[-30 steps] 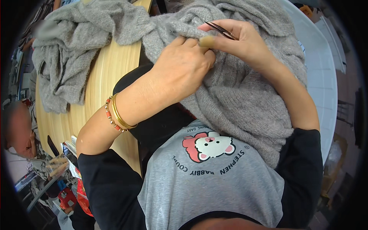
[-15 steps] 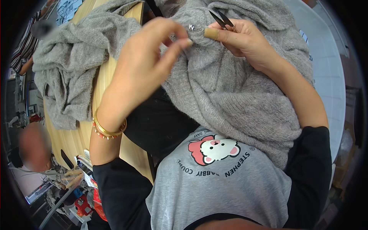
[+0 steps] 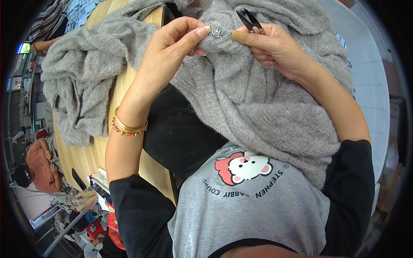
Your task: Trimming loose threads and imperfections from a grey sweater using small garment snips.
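A fluffy grey knit garment [image 3: 254,86] lies bunched across my lap and over the table edge. On a raised fold of it sits a round, sparkling button [image 3: 216,33]. My left hand [image 3: 174,47] is closed in a pinch at the button's left side, thumb against forefinger; what lies between the tips is too small to tell. Black-bladed thread snips [image 3: 249,19] are in my right hand [image 3: 273,45], blades pointing up and apart. A tan finger cover [image 3: 238,37] wraps the right thumb, which rests against the knit just right of the button.
Left of my lap runs a wooden table [image 3: 81,159] with more grey knit [image 3: 81,77] heaped on it. A large pale plastic bin [image 3: 370,86] curves along the right. Blue striped cloth [image 3: 84,13] lies at the far left, and a person in an orange top [image 3: 43,165] is beyond the table.
My left hand, blurred and lower before, has come up to the button's left edge and is steadier. My right hand keeps the snips in nearly the same place.
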Motion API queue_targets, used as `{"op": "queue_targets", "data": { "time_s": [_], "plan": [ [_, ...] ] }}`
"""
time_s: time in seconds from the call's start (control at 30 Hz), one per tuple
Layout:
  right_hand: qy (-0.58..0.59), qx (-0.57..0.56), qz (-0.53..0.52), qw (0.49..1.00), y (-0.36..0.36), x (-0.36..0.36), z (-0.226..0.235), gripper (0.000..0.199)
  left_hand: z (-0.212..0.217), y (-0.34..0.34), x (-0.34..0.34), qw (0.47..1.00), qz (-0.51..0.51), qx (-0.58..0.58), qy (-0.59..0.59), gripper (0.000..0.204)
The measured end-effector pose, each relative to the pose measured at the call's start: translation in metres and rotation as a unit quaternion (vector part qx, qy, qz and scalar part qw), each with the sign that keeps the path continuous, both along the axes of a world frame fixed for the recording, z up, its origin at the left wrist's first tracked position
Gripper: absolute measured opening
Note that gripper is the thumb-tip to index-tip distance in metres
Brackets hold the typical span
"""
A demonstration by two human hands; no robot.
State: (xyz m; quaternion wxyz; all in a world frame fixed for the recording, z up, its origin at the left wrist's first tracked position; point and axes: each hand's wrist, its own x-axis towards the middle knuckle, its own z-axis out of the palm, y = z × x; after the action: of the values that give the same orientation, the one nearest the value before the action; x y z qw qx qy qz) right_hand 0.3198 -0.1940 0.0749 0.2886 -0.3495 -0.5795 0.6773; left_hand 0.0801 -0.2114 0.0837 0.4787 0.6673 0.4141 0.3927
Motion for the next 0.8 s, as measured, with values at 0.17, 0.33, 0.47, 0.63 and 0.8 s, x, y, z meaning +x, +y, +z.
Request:
{"op": "queue_targets", "data": {
  "time_s": [0.17,0.33,0.47,0.63,0.8],
  "plan": [
    [0.006,0.048,0.004,0.999,-0.002,-0.002,0.0,0.034,0.006,-0.006,0.001,0.998,0.014,-0.003,-0.062,0.027],
    [-0.01,0.081,-0.008,0.997,-0.006,-0.006,0.001,0.035,0.011,-0.007,0.001,0.999,0.016,0.022,0.037,0.035],
    [-0.025,0.095,-0.003,0.995,-0.005,-0.009,-0.002,0.032,0.004,-0.007,0.006,0.995,0.039,0.087,0.026,0.039],
    [-0.021,0.068,0.012,0.997,-0.006,-0.01,-0.001,0.03,0.007,-0.003,0.003,0.985,-0.036,0.163,0.04,0.016],
    [0.0,0.017,0.012,1.0,-0.008,-0.009,0.004,0.026,-0.002,-0.002,-0.003,0.993,-0.017,0.117,-0.029,0.017]
  ]
}}
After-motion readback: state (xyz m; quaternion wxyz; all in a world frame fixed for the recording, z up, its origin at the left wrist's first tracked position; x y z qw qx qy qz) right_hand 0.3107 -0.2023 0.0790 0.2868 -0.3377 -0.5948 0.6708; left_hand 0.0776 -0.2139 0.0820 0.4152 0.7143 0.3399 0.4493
